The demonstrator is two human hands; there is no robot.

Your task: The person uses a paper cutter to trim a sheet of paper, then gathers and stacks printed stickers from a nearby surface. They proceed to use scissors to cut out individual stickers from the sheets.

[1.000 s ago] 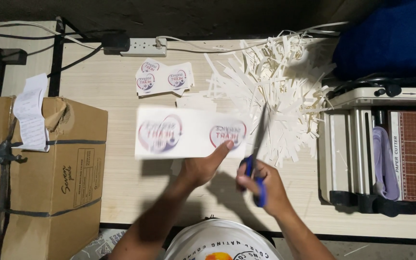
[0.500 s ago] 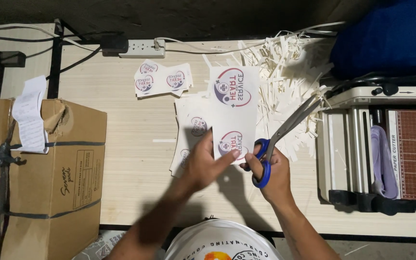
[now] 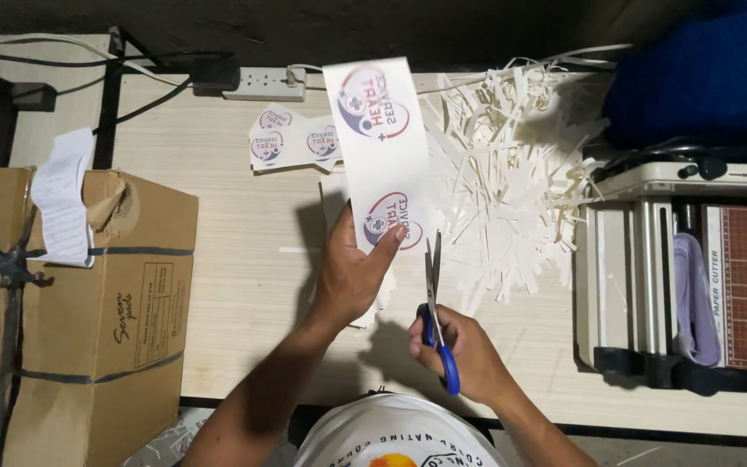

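My left hand (image 3: 349, 277) holds a long white paper strip (image 3: 379, 151) by its near end, lifted upright over the wooden table (image 3: 235, 259). Two round red-and-blue printed logos show on the strip. My right hand (image 3: 464, 350) grips blue-handled scissors (image 3: 435, 298), blades pointing away from me and slightly apart, just right of the strip's lower edge. A small stack of cut logo pieces (image 3: 291, 143) lies on the table beyond the left hand.
A heap of thin white paper offcuts (image 3: 512, 173) covers the table's far right. A paper cutter (image 3: 702, 277) stands at the right edge, blue fabric (image 3: 702, 78) behind it. A taped cardboard box (image 3: 71, 303) sits left. A power strip (image 3: 265, 84) lies at the back.
The strip has been turned from lying crosswise to standing lengthwise away from me. The scissors swung from angled right to pointing straight ahead beside the strip's lower edge.
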